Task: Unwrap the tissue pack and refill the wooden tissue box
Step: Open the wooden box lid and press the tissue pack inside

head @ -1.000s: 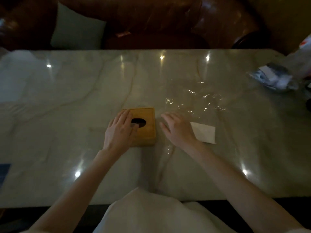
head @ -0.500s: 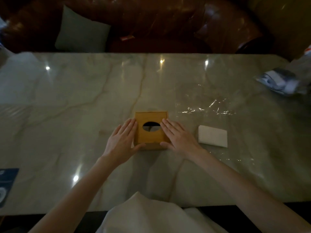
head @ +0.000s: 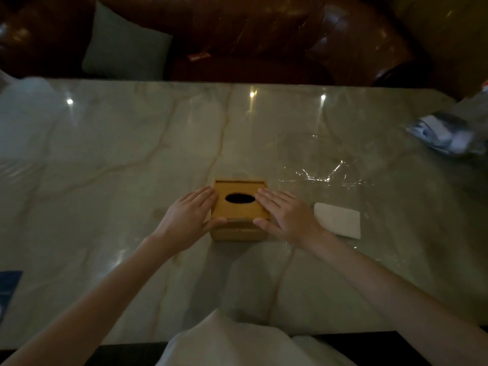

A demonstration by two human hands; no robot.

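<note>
The wooden tissue box (head: 239,210) stands on the marble table (head: 132,154), its lid showing a dark oval slot. My left hand (head: 184,220) lies against the box's left side with the thumb on the near edge of the lid. My right hand (head: 284,216) rests on the lid's right side, thumb at the near corner. A white stack of tissues (head: 339,220) lies flat just right of my right hand. Clear plastic wrapping (head: 324,173) lies crumpled beyond the stack.
A bag with packaged items (head: 449,133) sits at the table's far right edge. A blue object (head: 9,286) lies at the near left edge. A brown leather sofa (head: 264,35) with a grey cushion (head: 124,43) stands behind the table.
My right hand came from beside the tissue stack onto the box. The box now sits square between both hands, and my thumbs press the lid's near edge.
</note>
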